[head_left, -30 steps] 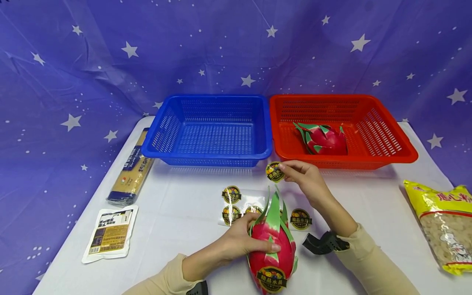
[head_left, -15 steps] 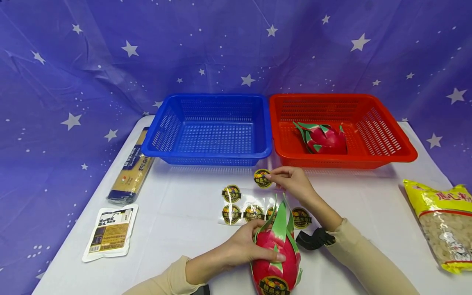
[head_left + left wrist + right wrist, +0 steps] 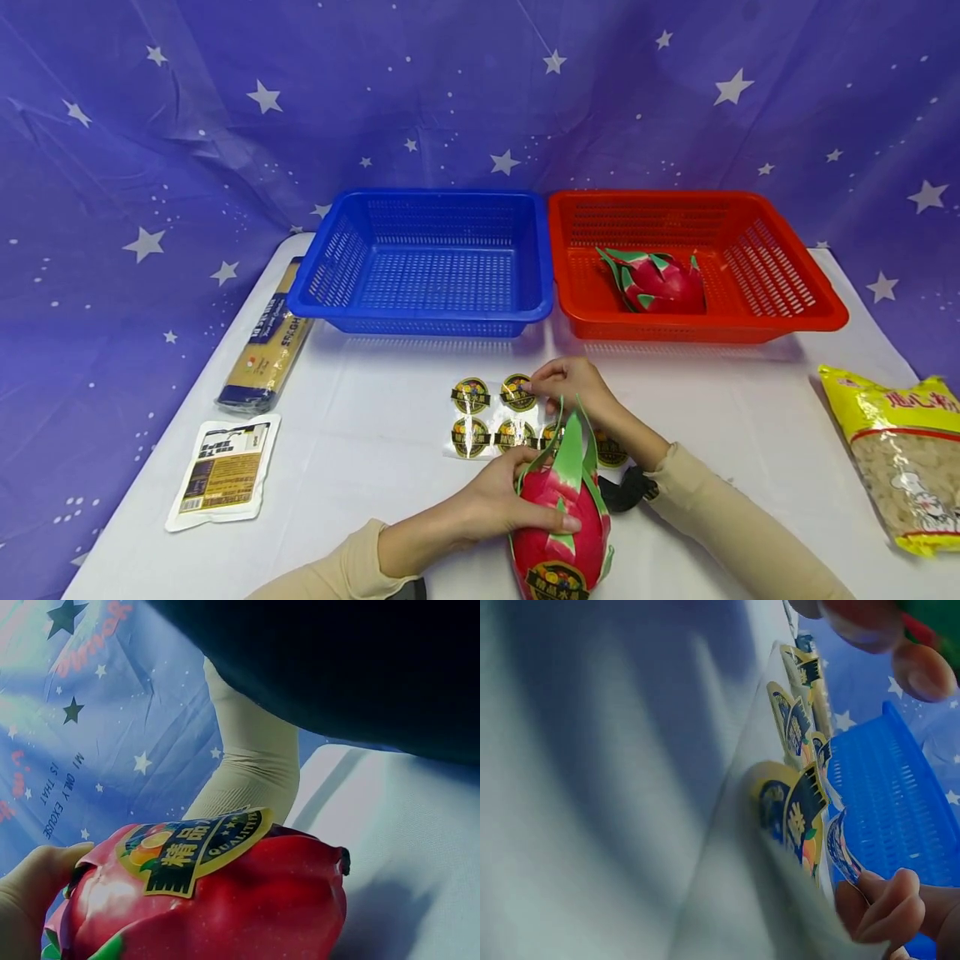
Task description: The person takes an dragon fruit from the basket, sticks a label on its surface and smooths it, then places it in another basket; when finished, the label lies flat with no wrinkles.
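Observation:
A pink dragon fruit (image 3: 567,517) with green leaf tips is gripped by my left hand (image 3: 495,500), thumb across its front. On its lower end sits a round black-and-gold sticker (image 3: 191,851). Above the sticker sheet (image 3: 491,417), my right hand (image 3: 581,392) pinches one round sticker (image 3: 517,392) by its right edge. That same sticker (image 3: 842,847) looks curved and stands off the sheet in the right wrist view. Several other stickers (image 3: 471,437) lie on the clear sheet, partly hidden by the fruit's leaves and my right forearm.
A blue basket (image 3: 420,327) and a red basket (image 3: 705,327) stand side by side at the back; the red one holds another dragon fruit (image 3: 663,285). Spaghetti (image 3: 266,350) and a white pouch (image 3: 223,475) lie left. A yellow-topped bag (image 3: 911,467) lies right.
My right hand has brought the pinched sticker left and down, toward the sheet's top row. My left hand and the dragon fruit shifted slightly right, then stayed.

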`<control>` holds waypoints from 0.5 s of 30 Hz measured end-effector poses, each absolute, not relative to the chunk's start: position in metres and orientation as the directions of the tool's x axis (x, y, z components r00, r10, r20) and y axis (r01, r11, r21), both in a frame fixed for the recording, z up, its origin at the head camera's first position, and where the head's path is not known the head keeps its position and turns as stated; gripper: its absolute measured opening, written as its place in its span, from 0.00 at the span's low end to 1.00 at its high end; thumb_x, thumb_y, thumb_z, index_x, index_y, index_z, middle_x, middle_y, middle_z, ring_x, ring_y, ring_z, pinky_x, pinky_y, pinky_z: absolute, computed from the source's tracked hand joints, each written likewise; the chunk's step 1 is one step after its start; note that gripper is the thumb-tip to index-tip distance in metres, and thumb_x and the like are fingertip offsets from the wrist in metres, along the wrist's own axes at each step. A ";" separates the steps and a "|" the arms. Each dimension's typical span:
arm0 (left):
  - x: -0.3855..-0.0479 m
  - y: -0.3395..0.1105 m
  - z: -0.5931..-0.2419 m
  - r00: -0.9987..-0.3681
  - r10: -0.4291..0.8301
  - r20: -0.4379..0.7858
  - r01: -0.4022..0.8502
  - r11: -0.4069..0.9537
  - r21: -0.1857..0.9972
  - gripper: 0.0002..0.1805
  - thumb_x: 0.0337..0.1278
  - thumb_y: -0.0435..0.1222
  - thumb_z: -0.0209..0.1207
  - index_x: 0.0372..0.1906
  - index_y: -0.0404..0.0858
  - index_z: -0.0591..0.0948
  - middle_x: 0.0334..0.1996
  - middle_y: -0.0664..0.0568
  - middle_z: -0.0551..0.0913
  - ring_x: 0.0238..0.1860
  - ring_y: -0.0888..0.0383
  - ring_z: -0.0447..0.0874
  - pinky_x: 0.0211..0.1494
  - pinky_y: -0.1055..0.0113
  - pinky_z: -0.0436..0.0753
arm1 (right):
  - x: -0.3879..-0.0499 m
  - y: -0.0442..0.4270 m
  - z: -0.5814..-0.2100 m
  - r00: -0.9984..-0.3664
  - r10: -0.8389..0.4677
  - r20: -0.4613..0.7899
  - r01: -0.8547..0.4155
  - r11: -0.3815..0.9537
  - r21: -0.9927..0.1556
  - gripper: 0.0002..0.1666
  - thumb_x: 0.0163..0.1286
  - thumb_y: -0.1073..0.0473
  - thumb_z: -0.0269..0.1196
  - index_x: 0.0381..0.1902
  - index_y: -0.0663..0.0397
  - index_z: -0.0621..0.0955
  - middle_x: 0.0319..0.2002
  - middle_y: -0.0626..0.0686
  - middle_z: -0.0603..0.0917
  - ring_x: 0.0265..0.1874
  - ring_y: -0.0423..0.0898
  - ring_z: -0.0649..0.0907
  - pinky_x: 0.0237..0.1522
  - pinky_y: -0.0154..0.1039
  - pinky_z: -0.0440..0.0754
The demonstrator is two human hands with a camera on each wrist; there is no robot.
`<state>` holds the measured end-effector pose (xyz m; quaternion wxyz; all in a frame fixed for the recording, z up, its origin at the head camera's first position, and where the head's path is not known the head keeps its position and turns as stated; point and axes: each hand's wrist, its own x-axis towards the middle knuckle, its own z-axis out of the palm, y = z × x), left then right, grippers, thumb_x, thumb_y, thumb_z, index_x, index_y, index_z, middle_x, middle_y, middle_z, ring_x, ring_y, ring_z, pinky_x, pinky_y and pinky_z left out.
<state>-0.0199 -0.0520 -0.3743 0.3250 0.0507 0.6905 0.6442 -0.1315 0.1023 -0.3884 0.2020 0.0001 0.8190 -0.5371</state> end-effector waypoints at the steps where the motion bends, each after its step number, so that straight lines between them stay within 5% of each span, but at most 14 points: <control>1: -0.020 -0.052 -0.374 -0.785 0.485 -0.385 -0.347 0.170 0.922 0.33 0.34 0.38 0.71 0.50 0.38 0.68 0.35 0.53 0.82 0.37 0.60 0.80 0.44 0.68 0.77 | -0.131 0.101 -0.389 -0.915 -0.211 -0.345 0.233 0.424 -0.875 0.15 0.53 0.56 0.67 0.34 0.62 0.81 0.11 0.47 0.77 0.10 0.39 0.75 0.11 0.31 0.71; 15: -0.018 -0.051 -0.373 -0.794 0.472 -0.384 -0.346 0.169 0.923 0.35 0.33 0.38 0.71 0.51 0.36 0.67 0.36 0.51 0.81 0.38 0.60 0.80 0.44 0.69 0.77 | -0.127 0.097 -0.393 -0.903 -0.200 -0.379 0.225 0.532 -0.816 0.10 0.50 0.57 0.68 0.26 0.59 0.81 0.12 0.49 0.79 0.10 0.40 0.78 0.13 0.31 0.72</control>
